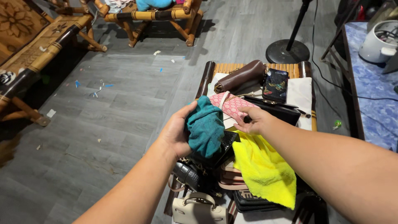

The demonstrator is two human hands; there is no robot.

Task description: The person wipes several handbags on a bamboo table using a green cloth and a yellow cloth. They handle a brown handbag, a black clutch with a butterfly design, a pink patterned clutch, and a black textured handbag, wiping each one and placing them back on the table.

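My left hand (pixel 176 130) grips a bunched teal cloth (pixel 206 126) and presses it onto a glossy black bag (pixel 226 145) in the middle of a small bamboo table (pixel 207 76). Just to the right, my right hand (pixel 256 120) rests with fingertips on a pink patterned pouch (pixel 230 105), beside a black handbag (pixel 277 110). A yellow cloth (pixel 263 168) lies under my right forearm, draped over stacked bags.
A brown clutch (pixel 242 75) and a dark floral case (pixel 275 85) lie at the table's far end. A cream handbag (pixel 199 209) and black purses sit near me. Bamboo chairs (pixel 153 16) stand on the grey floor, a fan base (pixel 287 52) behind, a white cooker (pixel 379 41) right.
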